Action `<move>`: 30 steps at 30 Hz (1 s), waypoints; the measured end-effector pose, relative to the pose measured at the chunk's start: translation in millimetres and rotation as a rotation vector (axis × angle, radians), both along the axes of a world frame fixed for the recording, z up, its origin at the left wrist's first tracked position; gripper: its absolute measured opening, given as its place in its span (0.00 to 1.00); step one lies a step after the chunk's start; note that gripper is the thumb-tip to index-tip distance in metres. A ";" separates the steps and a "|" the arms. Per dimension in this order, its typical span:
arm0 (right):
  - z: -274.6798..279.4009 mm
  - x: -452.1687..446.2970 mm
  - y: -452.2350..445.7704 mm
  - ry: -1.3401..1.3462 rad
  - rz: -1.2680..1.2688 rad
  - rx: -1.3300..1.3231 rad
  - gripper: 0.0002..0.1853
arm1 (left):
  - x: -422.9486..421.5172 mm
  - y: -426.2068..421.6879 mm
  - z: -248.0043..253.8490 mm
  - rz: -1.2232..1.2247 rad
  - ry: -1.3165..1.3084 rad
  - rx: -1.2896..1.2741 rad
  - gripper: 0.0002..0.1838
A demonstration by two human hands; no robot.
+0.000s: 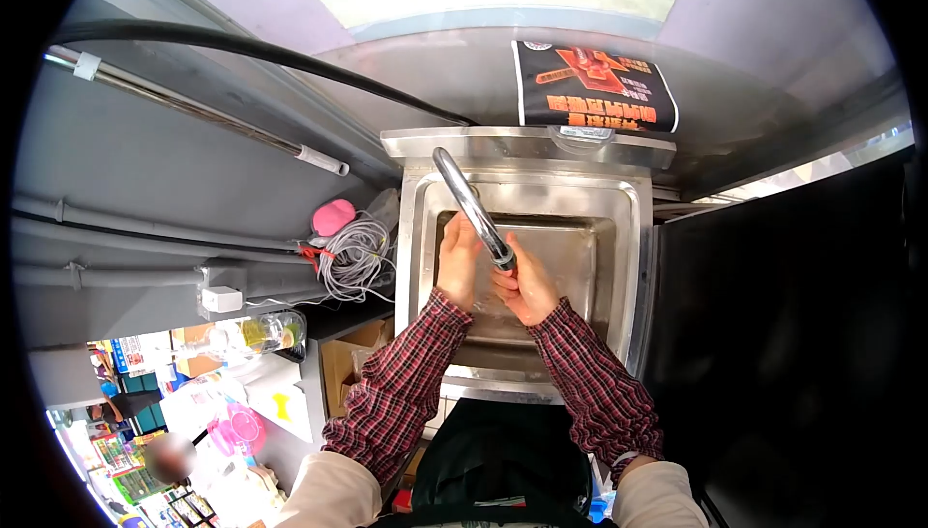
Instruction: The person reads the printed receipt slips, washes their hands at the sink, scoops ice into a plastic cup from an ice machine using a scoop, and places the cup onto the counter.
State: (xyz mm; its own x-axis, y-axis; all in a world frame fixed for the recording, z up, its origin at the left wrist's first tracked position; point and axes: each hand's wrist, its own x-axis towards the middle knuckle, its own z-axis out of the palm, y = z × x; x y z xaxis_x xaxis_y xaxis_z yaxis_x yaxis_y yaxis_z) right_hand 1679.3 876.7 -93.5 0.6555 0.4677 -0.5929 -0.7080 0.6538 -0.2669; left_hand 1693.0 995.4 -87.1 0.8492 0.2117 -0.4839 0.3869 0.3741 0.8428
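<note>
A curved chrome faucet [466, 198] reaches over a stainless steel sink [623, 267], its spout end between my two hands. My left hand [458, 259] is held over the basin, left of the spout, with its fingers stretched out and nothing in it. On the other side, my right hand [528, 285] is close under the spout tip, palm turned inward. Its thumb points up and its fingers are loosely bent toward the left, with no object seen in them. The spout hides part of both hands. Whether water is running is hard to make out.
A coiled grey cable [356, 259] and a pink item [333, 217] lie left of the sink. A black panel [773, 335] stands close on the right. Behind the sink is a printed poster [594, 88]. A clear bottle [261, 332] stands at lower left, with a person beyond.
</note>
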 end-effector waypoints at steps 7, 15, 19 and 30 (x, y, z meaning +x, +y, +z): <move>24.9 -2.8 20.3 -0.138 0.030 -0.207 0.23 | -41.1 -2.9 -16.7 -0.061 0.166 -0.416 0.39; -25.1 -65.6 34.0 -0.809 0.249 -1.073 0.27 | -83.7 -18.2 -41.4 0.115 0.319 -0.751 0.34; 10.4 -77.3 42.8 -0.771 0.350 -0.801 0.35 | -80.0 0.3 -64.4 -0.088 0.169 -0.341 0.39; 2.1 -101.3 37.7 -0.344 0.083 -0.484 0.34 | -102.3 -29.4 -39.3 -0.051 0.141 -0.210 0.40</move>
